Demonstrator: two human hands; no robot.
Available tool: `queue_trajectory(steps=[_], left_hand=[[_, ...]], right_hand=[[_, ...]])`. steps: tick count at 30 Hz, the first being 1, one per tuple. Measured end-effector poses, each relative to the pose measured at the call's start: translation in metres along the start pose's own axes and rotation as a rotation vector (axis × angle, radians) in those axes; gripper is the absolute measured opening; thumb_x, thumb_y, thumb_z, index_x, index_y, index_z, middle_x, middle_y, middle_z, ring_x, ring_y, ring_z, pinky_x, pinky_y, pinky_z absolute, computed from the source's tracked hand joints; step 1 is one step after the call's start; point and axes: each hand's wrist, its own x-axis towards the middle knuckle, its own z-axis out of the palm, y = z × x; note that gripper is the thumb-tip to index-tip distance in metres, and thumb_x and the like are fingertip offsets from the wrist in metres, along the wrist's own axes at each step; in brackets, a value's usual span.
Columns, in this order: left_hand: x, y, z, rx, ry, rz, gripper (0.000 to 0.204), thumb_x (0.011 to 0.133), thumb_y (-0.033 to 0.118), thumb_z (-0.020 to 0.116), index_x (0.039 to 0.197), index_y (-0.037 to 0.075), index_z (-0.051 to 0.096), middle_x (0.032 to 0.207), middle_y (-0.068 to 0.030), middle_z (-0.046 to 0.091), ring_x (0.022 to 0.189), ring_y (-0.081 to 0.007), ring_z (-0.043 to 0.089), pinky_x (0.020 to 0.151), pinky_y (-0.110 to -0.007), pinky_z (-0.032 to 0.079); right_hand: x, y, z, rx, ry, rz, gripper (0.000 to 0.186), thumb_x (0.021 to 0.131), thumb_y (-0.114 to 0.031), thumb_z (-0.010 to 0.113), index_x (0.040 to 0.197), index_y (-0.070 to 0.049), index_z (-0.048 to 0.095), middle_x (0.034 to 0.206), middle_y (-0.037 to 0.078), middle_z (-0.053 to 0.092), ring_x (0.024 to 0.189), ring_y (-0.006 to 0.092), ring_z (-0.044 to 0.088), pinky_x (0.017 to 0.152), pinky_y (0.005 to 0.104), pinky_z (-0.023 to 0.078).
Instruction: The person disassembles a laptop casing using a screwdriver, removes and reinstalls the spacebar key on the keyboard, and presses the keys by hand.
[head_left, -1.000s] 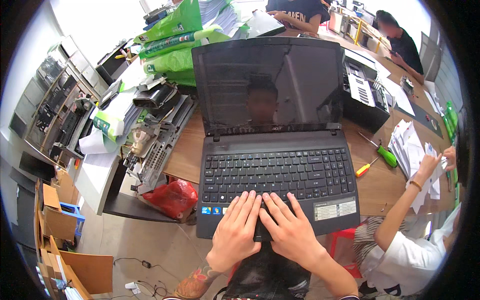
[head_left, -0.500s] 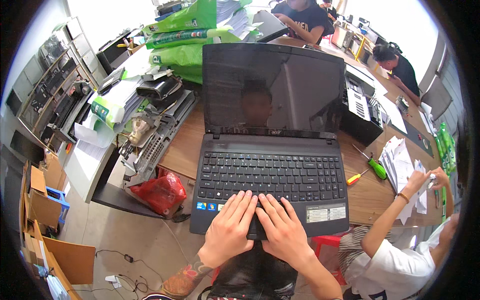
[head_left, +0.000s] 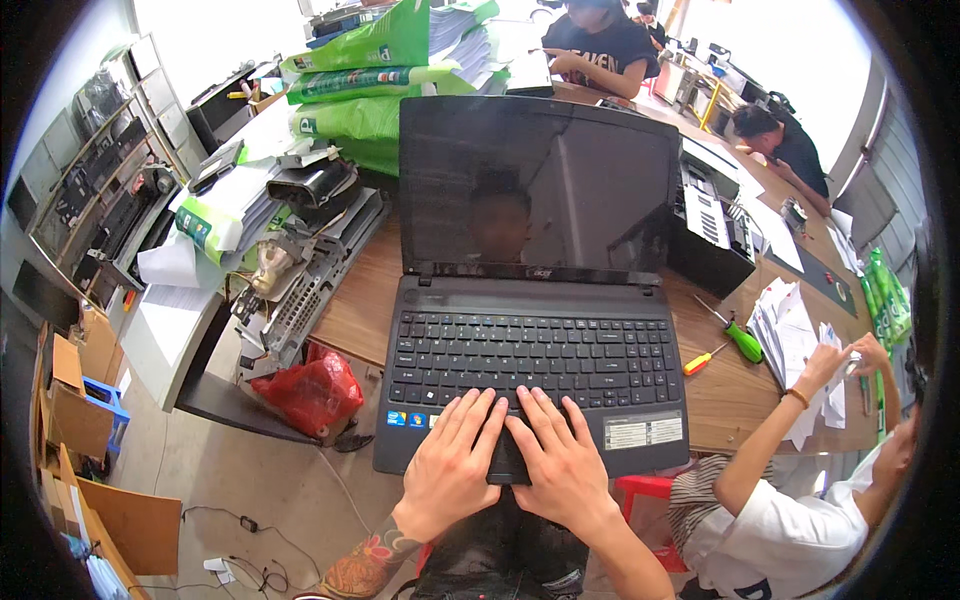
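Note:
An open black laptop (head_left: 535, 375) lies in front of me on the wooden table, with its near edge toward my body. Its raised screen (head_left: 540, 185) is dark and mirrors a person's shape. My left hand (head_left: 455, 450) rests on the palm rest, left of the touchpad, with fingers stretched toward the bottom row of keys. Opposite it, my right hand (head_left: 560, 455) lies on the right side of the touchpad in the same way. Both thumbs point inward near the front edge, and neither hand grips anything.
Right of the laptop lie a green-handled screwdriver (head_left: 742, 340), a yellow-and-red screwdriver (head_left: 704, 360), and papers (head_left: 785, 330). A black device (head_left: 710, 225) stands behind them. Metal hardware (head_left: 310, 290) and green paper packs (head_left: 350, 130) are at left. A co-worker (head_left: 780, 510) sits close at right.
The whole view has shifted slightly, and my hands keep nearly the same place on the laptop. A person at the far right has lowered their head.

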Motion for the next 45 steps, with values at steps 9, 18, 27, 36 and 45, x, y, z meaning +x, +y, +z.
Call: queue_trajectory(steps=[9,18,27,36,45], left_hand=[[-0.003,0.001,0.004,0.034,0.029,-0.047,0.086,0.057,0.017,0.077,0.138,-0.005,0.059,0.144,-0.0206,0.057,0.138,-0.0373,0.053,0.120,-0.054,0.037],[-0.005,0.003,0.002,0.115,0.046,-0.086,0.085,0.057,0.025,0.079,0.136,-0.002,0.062,0.133,-0.0195,0.061,0.127,-0.0342,0.059,0.116,-0.056,0.035],[-0.015,0.002,0.005,0.188,0.128,-0.035,0.073,0.059,0.033,0.075,0.125,0.001,0.069,0.125,-0.0127,0.067,0.119,-0.0296,0.064,0.106,-0.052,0.040],[-0.012,0.004,0.002,0.149,0.100,-0.094,0.068,0.073,0.028,0.071,0.134,0.000,0.064,0.138,-0.0167,0.063,0.129,-0.0287,0.061,0.111,-0.049,0.039],[-0.009,0.006,0.002,0.138,0.086,-0.102,0.080,0.063,0.029,0.078,0.136,-0.001,0.063,0.141,-0.0194,0.060,0.132,-0.0329,0.058,0.112,-0.051,0.038]], right_hand=[[-0.001,0.003,0.002,-0.051,-0.062,-0.033,0.077,0.064,-0.022,0.080,0.137,-0.007,0.058,0.159,0.018,0.045,0.148,0.0292,0.044,0.123,0.0524,0.030],[0.002,0.003,0.001,-0.008,-0.057,-0.049,0.075,0.064,-0.020,0.078,0.135,-0.008,0.059,0.158,0.017,0.047,0.146,0.0289,0.046,0.121,0.0525,0.032],[0.002,-0.001,0.003,0.009,0.020,0.011,0.067,0.065,-0.021,0.078,0.130,-0.009,0.063,0.153,0.018,0.051,0.142,0.0311,0.049,0.120,0.0521,0.034],[0.001,-0.002,0.003,-0.019,0.042,0.020,0.070,0.062,-0.025,0.081,0.128,-0.008,0.063,0.151,0.022,0.052,0.142,0.0345,0.049,0.121,0.0524,0.033],[-0.001,0.000,0.006,-0.045,0.038,-0.003,0.070,0.065,-0.027,0.081,0.129,-0.007,0.062,0.152,0.020,0.052,0.142,0.0311,0.050,0.121,0.0518,0.033]])
